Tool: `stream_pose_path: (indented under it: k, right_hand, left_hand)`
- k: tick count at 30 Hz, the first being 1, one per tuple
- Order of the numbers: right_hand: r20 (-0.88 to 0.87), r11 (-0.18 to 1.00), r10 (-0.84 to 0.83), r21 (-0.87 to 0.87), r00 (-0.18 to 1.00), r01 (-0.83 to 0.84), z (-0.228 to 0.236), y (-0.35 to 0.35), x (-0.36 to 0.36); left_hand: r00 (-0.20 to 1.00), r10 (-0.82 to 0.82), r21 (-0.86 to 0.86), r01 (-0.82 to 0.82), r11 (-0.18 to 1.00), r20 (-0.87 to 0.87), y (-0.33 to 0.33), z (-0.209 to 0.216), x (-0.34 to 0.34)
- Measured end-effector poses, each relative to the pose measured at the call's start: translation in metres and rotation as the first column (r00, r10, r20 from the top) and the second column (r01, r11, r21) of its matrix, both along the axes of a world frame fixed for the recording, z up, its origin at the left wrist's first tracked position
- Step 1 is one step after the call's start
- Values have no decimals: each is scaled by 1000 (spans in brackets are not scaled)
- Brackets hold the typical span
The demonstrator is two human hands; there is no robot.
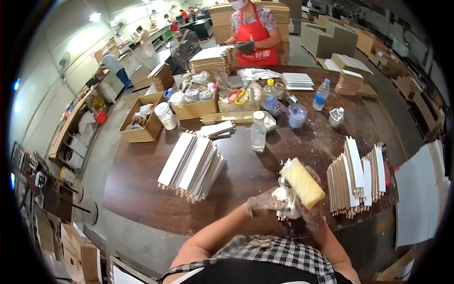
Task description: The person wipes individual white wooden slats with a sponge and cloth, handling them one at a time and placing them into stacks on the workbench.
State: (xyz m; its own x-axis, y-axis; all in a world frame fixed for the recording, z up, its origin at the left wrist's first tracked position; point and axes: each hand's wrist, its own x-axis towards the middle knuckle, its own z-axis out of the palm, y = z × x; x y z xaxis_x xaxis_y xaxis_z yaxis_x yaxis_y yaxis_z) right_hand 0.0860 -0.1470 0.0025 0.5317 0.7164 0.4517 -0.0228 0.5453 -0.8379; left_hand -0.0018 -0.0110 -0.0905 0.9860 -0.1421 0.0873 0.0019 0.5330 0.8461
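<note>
A broad table of dark brown wood (236,173) with a glossy, flecked top spreads before the person. Along its left half leans a thick stack of long, narrow white boards with tan edges (191,165); near its right edge stands a second bundle of brown-edged white strips (357,182), fanned upright. Toward the table's far left sits an open tan cardboard box packed with small goods (195,110). Over the table's near edge, right of its middle, is a pale yellow, sponge-like rectangular block (302,183), tilted, its broad face rough and its edges lighter. Against the block's left side bulges a crumpled, glossy white bundle (286,198). The left hand (266,203), mottled and glove-like in look, has its fingers closed on the white bundle. The right hand (313,215) grips the block from its right side and behind; most of its fingers are hidden, so their exact spread cannot be told.
</note>
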Motion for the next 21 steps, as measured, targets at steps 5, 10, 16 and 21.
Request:
stream_pose_path:
  k: [5,10,16,21]
  right_hand:
    - [423,975,-164,-66,891,211,-10,-15,-12]
    - [732,954,-156,-64,663,294,10,-13,-18]
    - [-132,944,-191,-297,973,145,-33,-21,-8]
    - [188,824,-423,-327,886,463,-12,-17,-11]
  left_hand:
    - [947,-24,0,25,1000,321,-14,60,9]
    - [977,87,-5,-88,996,196,-23,39,-6]
    - [537,746,394,-832,391,394,-41,33,2]
    - [651,543,287,-741,607,530,-59,44,-11]
